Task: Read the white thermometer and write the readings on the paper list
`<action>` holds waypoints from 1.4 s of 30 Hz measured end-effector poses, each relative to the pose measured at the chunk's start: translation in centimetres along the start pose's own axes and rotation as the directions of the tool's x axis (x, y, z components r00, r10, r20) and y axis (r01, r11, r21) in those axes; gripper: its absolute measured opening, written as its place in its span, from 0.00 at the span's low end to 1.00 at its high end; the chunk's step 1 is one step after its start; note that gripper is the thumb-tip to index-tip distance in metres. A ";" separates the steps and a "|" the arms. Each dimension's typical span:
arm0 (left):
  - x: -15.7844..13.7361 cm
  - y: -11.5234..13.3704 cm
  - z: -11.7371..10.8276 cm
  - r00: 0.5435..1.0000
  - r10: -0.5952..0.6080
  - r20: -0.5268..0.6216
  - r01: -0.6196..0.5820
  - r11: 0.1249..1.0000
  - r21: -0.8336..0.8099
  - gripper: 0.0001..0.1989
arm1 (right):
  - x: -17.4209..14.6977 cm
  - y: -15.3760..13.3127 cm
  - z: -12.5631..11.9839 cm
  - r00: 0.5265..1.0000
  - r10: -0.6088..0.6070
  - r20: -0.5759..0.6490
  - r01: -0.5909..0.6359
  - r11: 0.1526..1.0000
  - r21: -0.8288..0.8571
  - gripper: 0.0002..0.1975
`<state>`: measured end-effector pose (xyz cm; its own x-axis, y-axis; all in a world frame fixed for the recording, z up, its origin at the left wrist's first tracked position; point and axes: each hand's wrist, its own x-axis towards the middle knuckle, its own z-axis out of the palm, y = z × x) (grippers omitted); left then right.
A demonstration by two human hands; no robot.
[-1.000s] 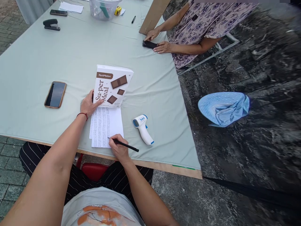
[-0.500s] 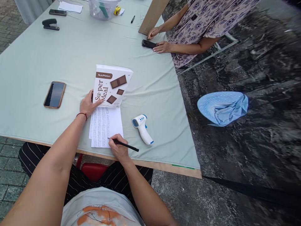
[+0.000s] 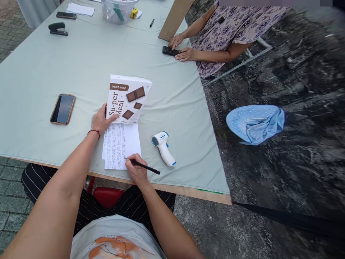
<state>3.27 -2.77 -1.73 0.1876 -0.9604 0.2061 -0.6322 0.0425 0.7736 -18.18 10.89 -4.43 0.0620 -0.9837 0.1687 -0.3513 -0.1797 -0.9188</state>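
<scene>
My left hand (image 3: pixel 101 118) grips the lower left corner of a white box (image 3: pixel 132 100) printed "NutriMotion Su-per Meal", thumb on its front and fingers hidden at its side. The box covers the upper part of some paper sheets (image 3: pixel 132 144), and the top sheet carries columns of small handwriting. Pinched in my right hand (image 3: pixel 137 169) is a black pen (image 3: pixel 147 166), its tip at the paper beside the writing. A white and blue infrared thermometer (image 3: pixel 164 149) lies to the right of the sheets.
A phone (image 3: pixel 63 109) lies at left on the cloth-covered table (image 3: pixel 88 54). Toward the back are a stapler (image 3: pixel 57 28), another phone (image 3: pixel 66 15), a clear tub (image 3: pixel 118 14) and a marker (image 3: pixel 152 22). Across the corner, a person's hands touch a black object (image 3: pixel 169 50). A blue hat (image 3: pixel 254 124) is at right.
The other person's far hand has shifted onto the black object. My right hand and the pen have moved very slightly right; my left hand stays on the box.
</scene>
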 end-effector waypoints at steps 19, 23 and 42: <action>0.1 -0.2 0.1 1.000 -0.004 -0.002 0.004 1.000 0.007 0.32 | 0.0 0.1 0.0 1.000 -0.009 -0.015 0.009 1.000 0.001 0.06; 0.1 -0.2 0.1 1.000 0.000 -0.001 0.001 1.000 0.003 0.32 | 0.0 -0.1 0.0 0.999 -0.020 -0.032 0.021 1.000 0.008 0.06; 0.0 -0.1 0.0 1.000 0.004 0.001 -0.004 1.000 0.003 0.33 | 0.1 -0.3 -0.2 0.997 -0.050 -0.060 0.052 0.998 0.023 0.06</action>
<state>3.32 -2.79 -1.76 0.1840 -0.9606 0.2082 -0.6350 0.0455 0.7711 -18.22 10.88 -4.08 0.0235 -0.9715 0.2359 -0.3260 -0.2305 -0.9168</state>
